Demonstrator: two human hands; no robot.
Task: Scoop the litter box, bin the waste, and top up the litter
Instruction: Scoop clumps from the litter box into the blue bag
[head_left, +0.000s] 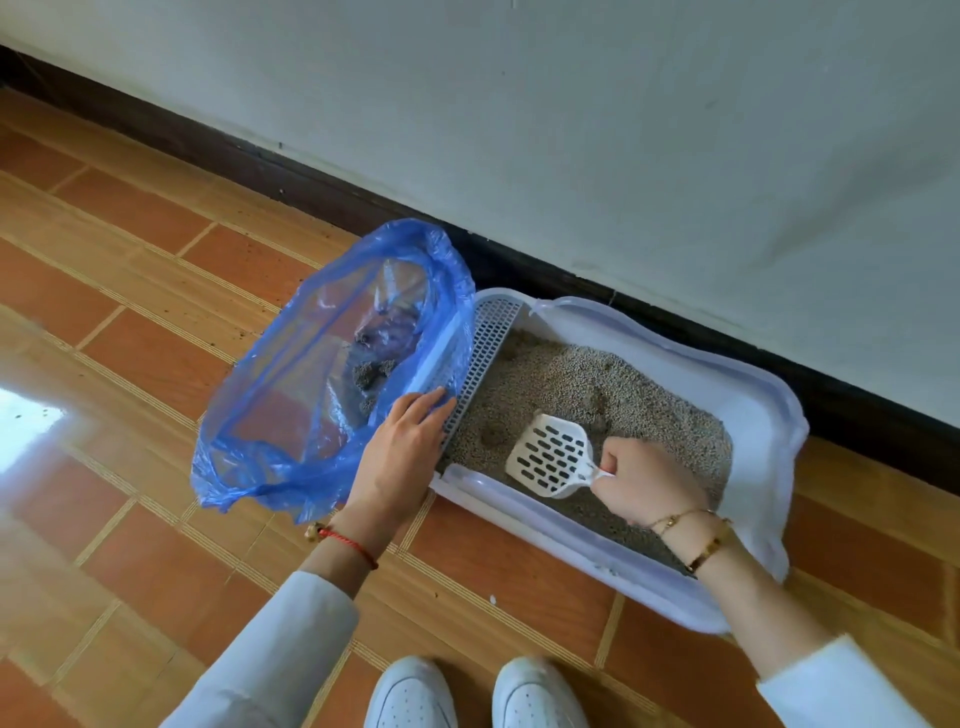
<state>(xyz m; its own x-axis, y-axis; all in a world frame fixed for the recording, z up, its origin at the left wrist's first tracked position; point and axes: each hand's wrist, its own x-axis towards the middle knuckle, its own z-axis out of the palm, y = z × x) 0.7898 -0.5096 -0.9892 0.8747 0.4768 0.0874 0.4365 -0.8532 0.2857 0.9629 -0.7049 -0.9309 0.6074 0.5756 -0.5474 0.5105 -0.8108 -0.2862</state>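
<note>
While your right hand (647, 483) curls round the short handle of the white slotted scoop (553, 456), your left hand (402, 449) lies with fingers fairly straight on the edge of the blue plastic bag (291, 395), where the bag meets the perforated step (483, 358) of the litter box (753, 415). The scoop's blade rests on the grey litter (571, 379), close to a darker clump (493, 434). The bag sits open on the tiled floor (130, 208), just left of the box and overlapping its end, with some dark clumps already inside. The box stands along the dark skirting board (260, 161) below the pale wall (623, 130). Your two white shoes (535, 693) show at the bottom edge, near the box's front rim.
</note>
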